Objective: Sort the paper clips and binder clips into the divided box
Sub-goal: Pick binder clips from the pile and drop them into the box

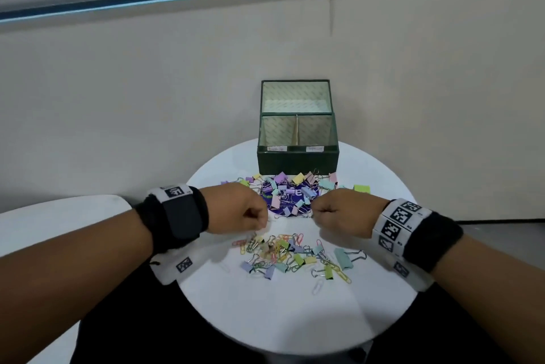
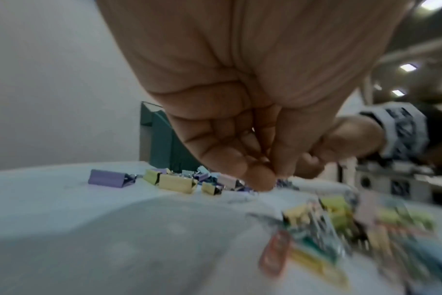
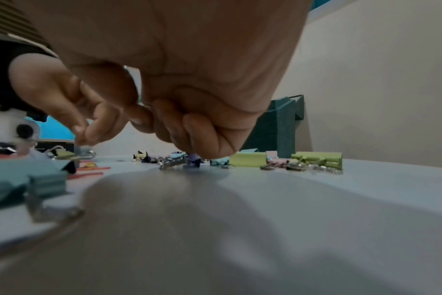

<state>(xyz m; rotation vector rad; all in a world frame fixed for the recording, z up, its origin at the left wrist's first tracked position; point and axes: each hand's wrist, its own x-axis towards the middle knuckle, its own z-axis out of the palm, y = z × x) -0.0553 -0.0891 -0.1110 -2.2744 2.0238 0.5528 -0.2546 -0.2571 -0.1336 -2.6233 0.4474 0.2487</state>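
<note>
The green divided box (image 1: pixel 298 157) stands open at the table's far edge, its two front compartments bare. Pastel binder clips (image 1: pixel 295 186) lie heaped before it, and a nearer heap mixes paper clips and binder clips (image 1: pixel 295 251). My left hand (image 1: pixel 259 217) hovers between the heaps, fingers curled. Its fingertips pinch a small grey-blue binder clip (image 3: pixel 85 149) at table level. My right hand (image 1: pixel 318 212) faces it, also curled, and a thin wire like a paper clip (image 3: pixel 145 105) shows between thumb and forefinger. In the left wrist view, the left hand's fingers (image 2: pixel 257 175) press tight together.
The round white table (image 1: pixel 265 319) has bare surface toward me. A purple card (image 1: pixel 295 201) lies under the far heap. A lone white paper clip (image 1: pixel 318 287) and a large teal binder clip (image 1: pixel 343 257) sit at the near right. A wall rises close behind the box.
</note>
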